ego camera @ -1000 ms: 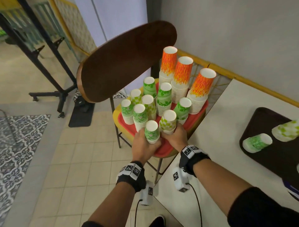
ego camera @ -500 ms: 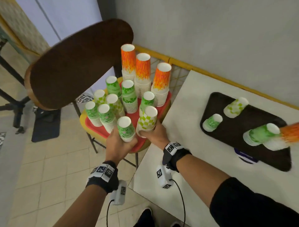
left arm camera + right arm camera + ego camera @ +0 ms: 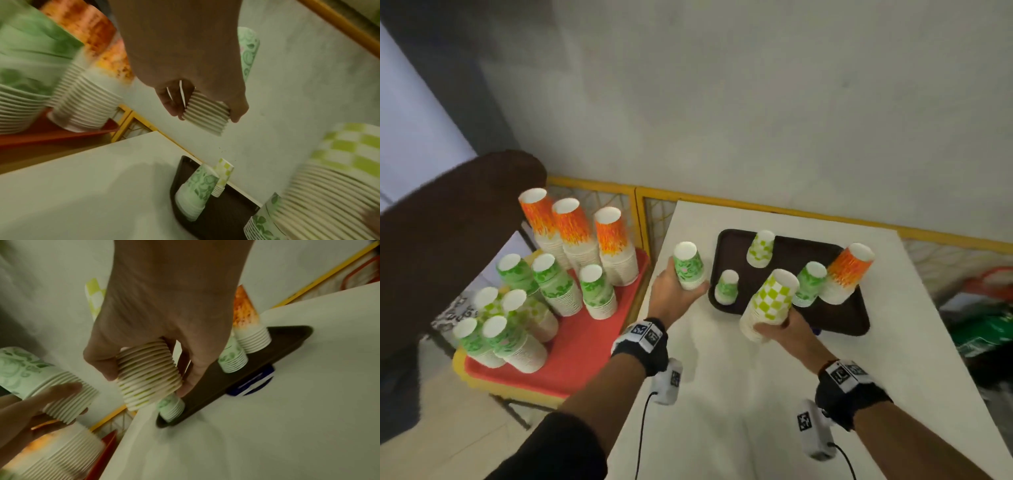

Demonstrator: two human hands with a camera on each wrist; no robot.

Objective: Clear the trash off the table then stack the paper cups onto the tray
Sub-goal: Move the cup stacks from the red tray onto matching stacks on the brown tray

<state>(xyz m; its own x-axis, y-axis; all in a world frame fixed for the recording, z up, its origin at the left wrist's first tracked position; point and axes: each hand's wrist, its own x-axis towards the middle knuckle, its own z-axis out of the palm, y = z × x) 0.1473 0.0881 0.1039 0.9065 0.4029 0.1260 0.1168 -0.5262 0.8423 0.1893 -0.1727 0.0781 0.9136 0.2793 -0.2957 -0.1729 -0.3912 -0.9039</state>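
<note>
Head view: your left hand (image 3: 671, 294) grips a green cup stack (image 3: 689, 266); your right hand (image 3: 787, 330) grips a checked stack (image 3: 768, 305) near the dark tray (image 3: 849, 318).

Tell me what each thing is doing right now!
Left hand: gripping a green leafy paper cup stack.
Right hand: gripping a green checkered paper cup stack.
Dark brown tray: on the white table, four cup stacks standing upside down.
Red tray: holds many stacks.

Blue-and-white object (image 3: 816, 331) mostly hidden under the brown tray (image 3: 784, 253), identity unclear; motion-blurred red-tray cup stacks (image 3: 41, 78).
</note>
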